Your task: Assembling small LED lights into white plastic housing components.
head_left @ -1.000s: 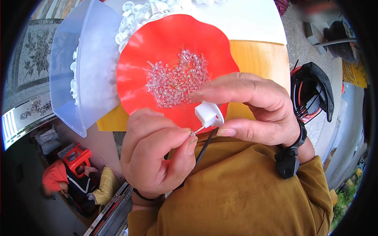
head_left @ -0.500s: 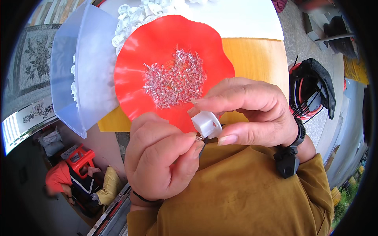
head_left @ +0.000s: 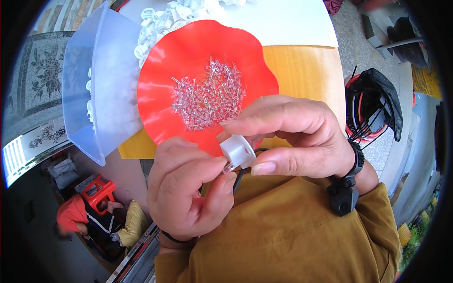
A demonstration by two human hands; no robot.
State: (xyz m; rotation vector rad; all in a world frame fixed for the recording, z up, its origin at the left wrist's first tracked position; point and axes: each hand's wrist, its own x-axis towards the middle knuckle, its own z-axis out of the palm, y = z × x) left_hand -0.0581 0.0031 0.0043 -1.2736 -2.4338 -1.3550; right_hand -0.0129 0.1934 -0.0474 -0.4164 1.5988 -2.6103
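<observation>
My right hand (head_left: pixel 302 134) holds a small white plastic cap-like part (head_left: pixel 237 150) between thumb and fingers, in front of my body. A tiny clear LED (head_left: pixel 229 168) sits at the part's lower left edge, pinched between the thumb and index finger of my left hand (head_left: pixel 188 191). Whether its leads run into the part is hidden. Just beyond my hands lies a red wavy-rimmed plate (head_left: pixel 158 70), with a heap of clear LEDs (head_left: pixel 210 96) on it.
White plastic parts (head_left: pixel 163 21) are piled behind the plate on a white sheet (head_left: pixel 288 21). A translucent bin (head_left: pixel 115 89) stands left on the wooden table (head_left: pixel 306 70). At lower left a person (head_left: pixel 75 214) is by a red stool (head_left: pixel 98 191). A black-and-red bag (head_left: pixel 373 106) is at right.
Both hands and the white part have shifted slightly left. The left fingertips have eased a little apart, so the clear LED head shows more plainly against the part's edge.
</observation>
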